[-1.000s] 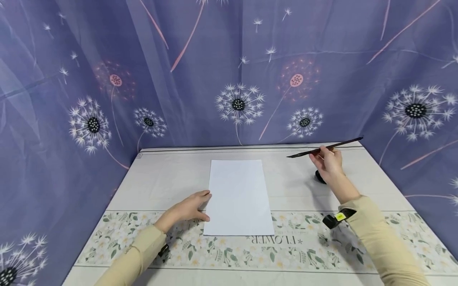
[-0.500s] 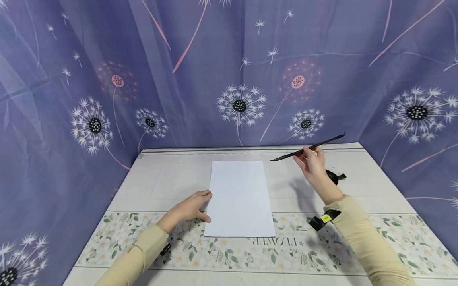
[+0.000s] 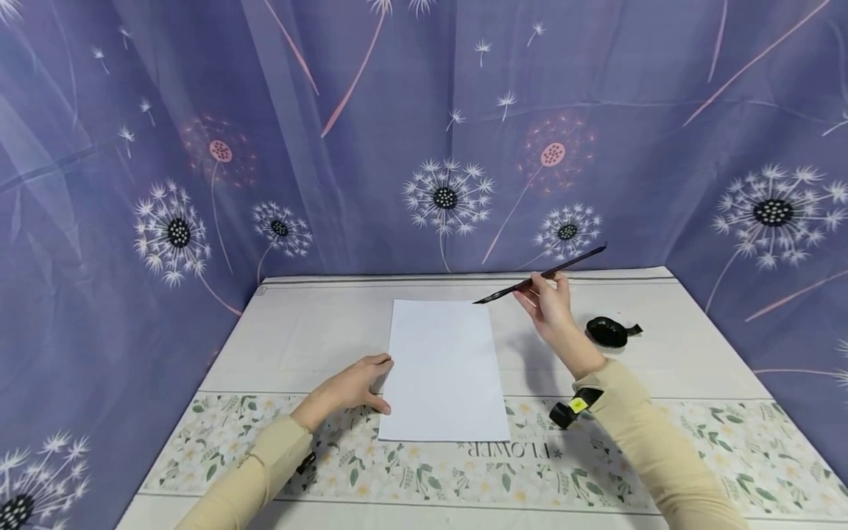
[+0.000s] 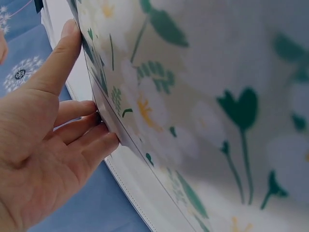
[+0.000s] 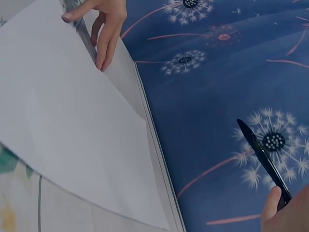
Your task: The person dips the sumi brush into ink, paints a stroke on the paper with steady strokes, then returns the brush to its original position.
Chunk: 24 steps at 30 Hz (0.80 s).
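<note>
A sheet of white paper [image 3: 440, 372] lies on the table in the head view. My left hand [image 3: 351, 384] rests at its left edge, thumb and fingers spread and touching the margin; the left wrist view shows the same hand [image 4: 53, 125] with its fingers extended. With my right hand [image 3: 548, 309] I pinch a dark writing brush [image 3: 573, 261] by its handle, above the table. Its black tip points left, over the paper's upper right corner; whether it touches cannot be told. In the right wrist view the brush [image 5: 263, 157] shows against the blue curtain.
A small black ink dish [image 3: 606, 333] with a short handle stands on the table right of my right hand. The white tablecloth [image 3: 318, 316] has a floral band along the front. A blue dandelion-print curtain [image 3: 371, 184] rises behind the table and at both sides.
My right hand has moved left with the brush, from above the ink dish to the paper's upper right corner, uncovering the dish. My left hand stays at the paper's left edge.
</note>
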{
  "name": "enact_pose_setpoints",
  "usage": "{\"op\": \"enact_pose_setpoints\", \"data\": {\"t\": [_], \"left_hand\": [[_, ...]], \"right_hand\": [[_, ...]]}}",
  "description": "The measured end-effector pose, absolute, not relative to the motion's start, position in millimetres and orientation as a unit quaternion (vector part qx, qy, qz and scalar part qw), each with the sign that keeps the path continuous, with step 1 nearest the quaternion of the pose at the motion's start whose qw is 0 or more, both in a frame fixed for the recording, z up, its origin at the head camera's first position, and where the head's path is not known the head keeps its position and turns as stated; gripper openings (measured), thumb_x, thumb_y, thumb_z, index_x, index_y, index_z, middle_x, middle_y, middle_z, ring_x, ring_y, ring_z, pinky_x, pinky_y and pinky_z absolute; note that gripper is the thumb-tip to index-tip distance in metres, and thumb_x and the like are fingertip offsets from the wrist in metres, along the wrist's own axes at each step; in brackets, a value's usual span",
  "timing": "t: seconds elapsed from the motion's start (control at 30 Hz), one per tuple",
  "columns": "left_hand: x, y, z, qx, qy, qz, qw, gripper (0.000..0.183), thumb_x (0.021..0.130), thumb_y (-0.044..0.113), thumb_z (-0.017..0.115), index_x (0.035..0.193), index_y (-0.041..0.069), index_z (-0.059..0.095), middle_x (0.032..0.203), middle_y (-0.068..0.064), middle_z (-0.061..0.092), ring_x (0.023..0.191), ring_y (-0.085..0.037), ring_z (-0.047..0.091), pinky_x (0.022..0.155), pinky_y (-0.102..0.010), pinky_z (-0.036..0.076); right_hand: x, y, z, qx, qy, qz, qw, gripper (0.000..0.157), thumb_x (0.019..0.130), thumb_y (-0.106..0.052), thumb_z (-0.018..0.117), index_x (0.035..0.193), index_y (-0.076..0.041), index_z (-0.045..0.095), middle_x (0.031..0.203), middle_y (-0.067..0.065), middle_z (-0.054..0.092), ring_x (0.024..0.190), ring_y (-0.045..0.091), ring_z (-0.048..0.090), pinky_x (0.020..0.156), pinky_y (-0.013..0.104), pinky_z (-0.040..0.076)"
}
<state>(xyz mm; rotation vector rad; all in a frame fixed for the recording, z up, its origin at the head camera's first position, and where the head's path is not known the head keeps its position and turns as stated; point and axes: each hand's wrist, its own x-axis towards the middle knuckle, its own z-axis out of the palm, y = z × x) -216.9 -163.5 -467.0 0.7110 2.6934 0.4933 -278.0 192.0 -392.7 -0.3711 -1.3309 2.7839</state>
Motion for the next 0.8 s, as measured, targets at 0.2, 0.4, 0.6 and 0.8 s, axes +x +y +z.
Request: {"op": "enact_pose_setpoints", "data": {"t": [0.2, 0.4, 0.6, 0.8], "left_hand": [[-217.2, -163.6, -464.0, 0.251, 0.937, 0.178, 0.165, 0.097, 0.072, 0.041, 0.08, 0.146, -0.004, 0.037, 0.156, -0.022, 0.03, 0.143, -0.037, 0.032, 0.115, -0.047, 0.037], [-218.1, -164.5, -464.4, 0.26, 0.937, 0.174, 0.154, 0.097, 0.072, 0.043, 0.079, 0.146, -0.004, 0.037, 0.155, -0.022, 0.031, 0.142, -0.038, 0.033, 0.114, -0.047, 0.037], [-216.7, -165.6, -466.1, 0.259, 0.937, 0.177, 0.157, 0.098, 0.072, 0.045, 0.078, 0.146, -0.004, 0.037, 0.155, -0.022, 0.031, 0.142, -0.038, 0.033, 0.115, -0.047, 0.037], [-215.8, -164.9, -467.1, 0.252, 0.938, 0.175, 0.16, 0.099, 0.07, 0.045, 0.079, 0.146, -0.003, 0.038, 0.155, -0.021, 0.032, 0.142, -0.037, 0.033, 0.115, -0.048, 0.036]], "right_hand": [[-281.2, 173.6, -391.7, -0.109, -0.467, 0.877, 0.024, 0.016, 0.102, -0.013, 0.046, 0.108, -0.018, 0.033, 0.082, -0.001, 0.055, 0.073, 0.009, 0.063, 0.082, 0.024, 0.06], [-282.0, 152.6, -388.4, -0.081, -0.505, 0.859, 0.041, 0.019, 0.102, -0.012, 0.047, 0.108, -0.019, 0.029, 0.083, -0.002, 0.055, 0.073, 0.009, 0.063, 0.082, 0.024, 0.06], [-279.3, 136.5, -390.1, -0.056, -0.531, 0.842, 0.075, 0.021, 0.101, -0.01, 0.048, 0.107, -0.016, 0.029, 0.082, -0.004, 0.058, 0.074, 0.009, 0.065, 0.08, 0.027, 0.061], [-275.3, 121.8, -391.2, -0.013, -0.571, 0.813, 0.114, 0.023, 0.1, -0.008, 0.052, 0.106, -0.015, 0.031, 0.083, 0.0, 0.057, 0.076, 0.008, 0.064, 0.076, 0.028, 0.062]]}}
